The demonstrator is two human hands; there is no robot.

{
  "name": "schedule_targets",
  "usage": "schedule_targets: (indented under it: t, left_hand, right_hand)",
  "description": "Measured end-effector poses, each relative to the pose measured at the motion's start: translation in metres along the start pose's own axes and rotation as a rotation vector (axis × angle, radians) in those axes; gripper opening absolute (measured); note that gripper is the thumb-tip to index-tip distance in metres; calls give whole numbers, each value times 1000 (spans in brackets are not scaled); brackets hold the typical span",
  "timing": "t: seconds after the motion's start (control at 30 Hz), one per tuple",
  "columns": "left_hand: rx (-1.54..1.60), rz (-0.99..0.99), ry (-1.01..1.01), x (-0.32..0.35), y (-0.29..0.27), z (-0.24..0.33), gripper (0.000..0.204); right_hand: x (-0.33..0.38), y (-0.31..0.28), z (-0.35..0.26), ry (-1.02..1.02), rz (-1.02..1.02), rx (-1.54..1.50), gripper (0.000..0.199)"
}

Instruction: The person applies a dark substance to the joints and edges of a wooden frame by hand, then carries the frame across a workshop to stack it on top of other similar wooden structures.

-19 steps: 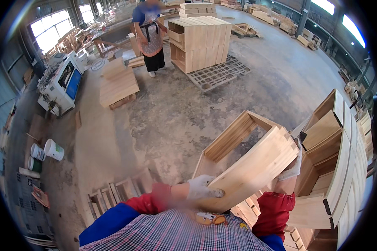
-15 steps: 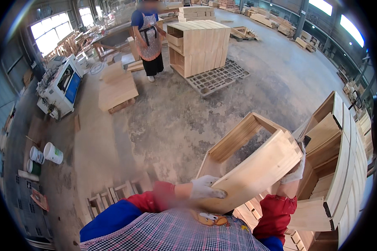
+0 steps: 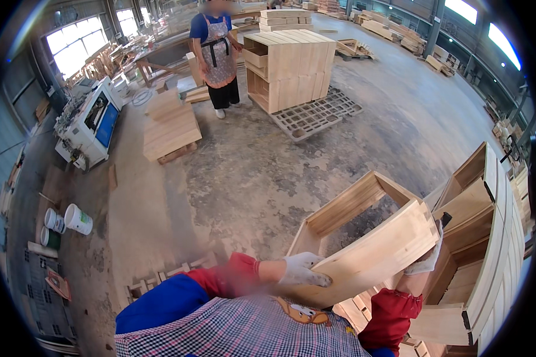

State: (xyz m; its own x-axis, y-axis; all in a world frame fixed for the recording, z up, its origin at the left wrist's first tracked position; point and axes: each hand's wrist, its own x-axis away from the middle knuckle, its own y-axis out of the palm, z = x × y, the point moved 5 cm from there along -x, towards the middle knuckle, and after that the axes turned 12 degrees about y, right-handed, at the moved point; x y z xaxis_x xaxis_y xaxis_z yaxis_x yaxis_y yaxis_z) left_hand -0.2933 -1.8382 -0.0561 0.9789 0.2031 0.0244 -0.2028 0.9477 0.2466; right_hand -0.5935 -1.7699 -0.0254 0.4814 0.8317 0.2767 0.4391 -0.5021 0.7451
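A pale wooden drawer frame (image 3: 363,253) is tilted in front of my body, and the floor shows through its open middle. My left hand (image 3: 304,269) is closed on its near long side, with the thumb lying over the outer face. At the frame's right end my right hand (image 3: 426,256) is closed against the corner, its fingers partly hidden. A small dark piece (image 3: 446,219) sticks up beside the right fingers; I cannot make out what it is. Both hands wear whitish gloves. Just right of my right hand stands a wooden cabinet (image 3: 479,262) with open compartments.
Ahead, a co-worker (image 3: 216,56) stands beside another wooden cabinet (image 3: 298,68) on a grey pallet (image 3: 315,116). Stacked boards (image 3: 173,131) lie to the left, near a white and blue machine (image 3: 92,122). Buckets (image 3: 78,219) stand at far left; slatted wood (image 3: 161,278) lies by my left elbow.
The drawer frame and both hands have shifted slightly right and down in the picture. The background has shifted a little too, as my head turned. My grip looks the same.
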Motion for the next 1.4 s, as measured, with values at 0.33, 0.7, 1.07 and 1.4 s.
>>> schedule_targets:
  t: [0.33, 0.7, 1.07, 1.4]
  left_hand:
    - [-17, 4, 0, 1, -7, 0, 54]
    - [-40, 34, -29, 5, -1, 0, 53]
    - [-32, 47, -20, 6, 3, -4, 53]
    - [-53, 60, -12, 7, 5, -1, 55]
  right_hand:
    - [5, 15, 6, -19, 29, 29, 27]
    - [1, 4, 4, -26, -12, 20, 27]
    - [11, 20, 4, -5, -1, 28, 31]
    - [10, 19, 3, -7, 6, 27, 32]
